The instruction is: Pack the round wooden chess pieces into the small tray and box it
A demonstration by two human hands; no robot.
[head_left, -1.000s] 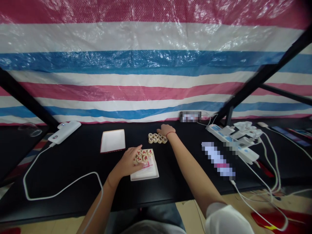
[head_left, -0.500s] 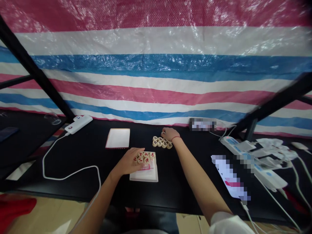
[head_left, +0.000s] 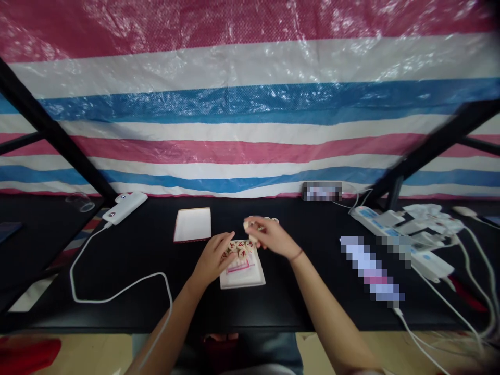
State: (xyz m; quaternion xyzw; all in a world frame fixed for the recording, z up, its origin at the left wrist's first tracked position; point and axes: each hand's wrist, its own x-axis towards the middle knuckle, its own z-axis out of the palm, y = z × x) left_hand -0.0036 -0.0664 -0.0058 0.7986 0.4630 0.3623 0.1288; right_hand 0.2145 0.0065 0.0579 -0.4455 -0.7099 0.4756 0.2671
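Note:
A white square box [head_left: 244, 276] lies on the black table [head_left: 128, 255] in front of me, with several round wooden chess pieces [head_left: 240, 248] in its far end. My left hand [head_left: 213, 259] rests curled on the box's left edge, its fingers touching those pieces. Just above the box's far right corner my right hand [head_left: 269, 235] is closed on a wooden chess piece [head_left: 247, 224]. A few loose pieces [head_left: 269, 220] show behind that hand, mostly hidden by it.
The box's white lid [head_left: 192, 225] lies to the far left. A white power bank [head_left: 125, 207] with a looping cable [head_left: 117, 284] sits further left. Power strips [head_left: 398, 234] and tangled cords fill the right. A striped tarp [head_left: 250, 114] hangs behind.
My right hand has left the loose group of pieces at the back and come toward me to the box, now holding a piece. My left hand stayed on the box.

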